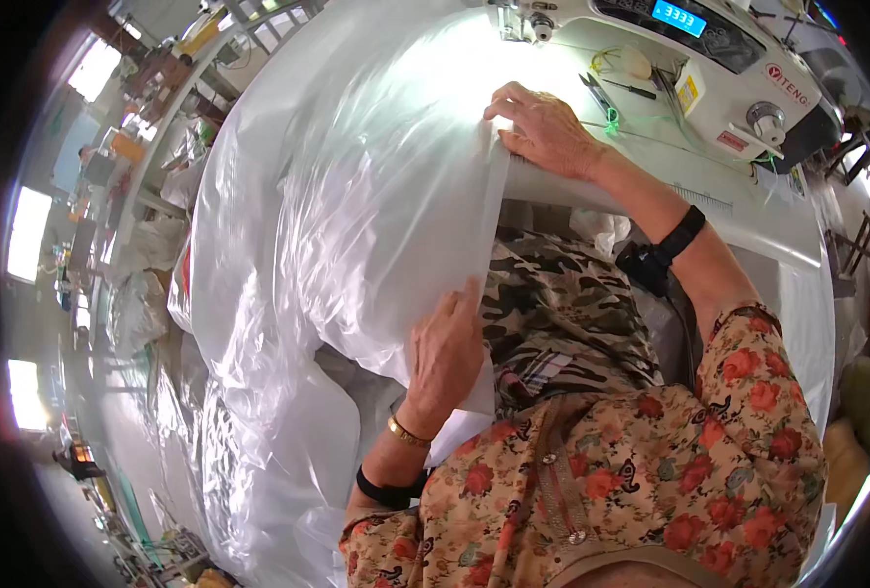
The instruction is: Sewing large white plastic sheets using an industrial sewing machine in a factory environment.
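A large, glossy white translucent plastic sheet (376,225) runs from the sewing machine (719,69) down over my lap and off to the left. Its straight folded edge passes between my two hands. Near the machine's lit needle area, my right hand (549,132) has thumb and bent fingers closed on that edge. Closer to my body, my left hand (447,348) is closed on the same edge lower down, its fingertips partly hidden by the back of the hand. The sheet hangs in loose folds left of my left hand.
Thread snips (601,98) with green thread and a dark thin tool (636,89) lie on the machine table (670,162), right of my right hand. A measuring scale (699,197) runs near its front edge. Shelving (150,147) and plastic bundles (139,312) stand at the left.
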The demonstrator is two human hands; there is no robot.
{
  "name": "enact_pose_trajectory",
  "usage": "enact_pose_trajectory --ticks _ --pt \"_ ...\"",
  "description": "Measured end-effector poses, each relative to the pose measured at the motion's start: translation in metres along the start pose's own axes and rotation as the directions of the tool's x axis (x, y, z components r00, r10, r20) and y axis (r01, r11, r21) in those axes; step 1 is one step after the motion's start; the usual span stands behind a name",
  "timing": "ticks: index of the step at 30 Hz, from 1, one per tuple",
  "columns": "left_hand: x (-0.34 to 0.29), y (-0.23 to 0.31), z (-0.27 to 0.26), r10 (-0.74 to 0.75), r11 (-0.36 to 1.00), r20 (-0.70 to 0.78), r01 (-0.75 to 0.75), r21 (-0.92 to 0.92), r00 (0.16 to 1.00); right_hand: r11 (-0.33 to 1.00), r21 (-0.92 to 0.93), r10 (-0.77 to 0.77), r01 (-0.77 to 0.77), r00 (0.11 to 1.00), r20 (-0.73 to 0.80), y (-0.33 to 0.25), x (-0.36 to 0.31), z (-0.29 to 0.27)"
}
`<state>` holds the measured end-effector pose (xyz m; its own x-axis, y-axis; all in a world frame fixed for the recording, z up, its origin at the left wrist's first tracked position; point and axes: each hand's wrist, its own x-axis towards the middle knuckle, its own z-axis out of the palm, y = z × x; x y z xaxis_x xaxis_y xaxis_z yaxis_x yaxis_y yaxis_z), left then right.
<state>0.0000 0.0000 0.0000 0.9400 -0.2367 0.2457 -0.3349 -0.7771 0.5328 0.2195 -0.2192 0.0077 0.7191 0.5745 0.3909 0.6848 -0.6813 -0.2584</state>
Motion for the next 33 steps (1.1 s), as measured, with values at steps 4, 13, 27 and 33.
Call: enact_pose_trajectory --ticks 4,13,27,33 --pt "0.015 0.002 0.002 0.058 0.998 0.039 -0.057 -0.029 0.998 0.981 -0.138 0.123 -0.138 0.986 -0.116 -0.005 0.000 -0.007" --pt "0.075 0.004 -0.002 0.159 0.986 -0.007 -0.158 0.062 0.987 0.937 -0.229 0.248 -0.263 0.964 -0.095 -0.006 0.002 -0.005" --pt "0.204 0.002 0.009 0.314 0.931 -0.068 -0.294 0.216 0.947 0.955 -0.131 0.241 -0.268 0.951 -0.194 -0.004 0.005 -0.002" --pt "0.238 0.008 0.003 0.099 0.938 0.083 -0.121 0.324 0.992 0.916 -0.203 0.345 -0.345 0.938 -0.039 -0.001 0.014 0.000"
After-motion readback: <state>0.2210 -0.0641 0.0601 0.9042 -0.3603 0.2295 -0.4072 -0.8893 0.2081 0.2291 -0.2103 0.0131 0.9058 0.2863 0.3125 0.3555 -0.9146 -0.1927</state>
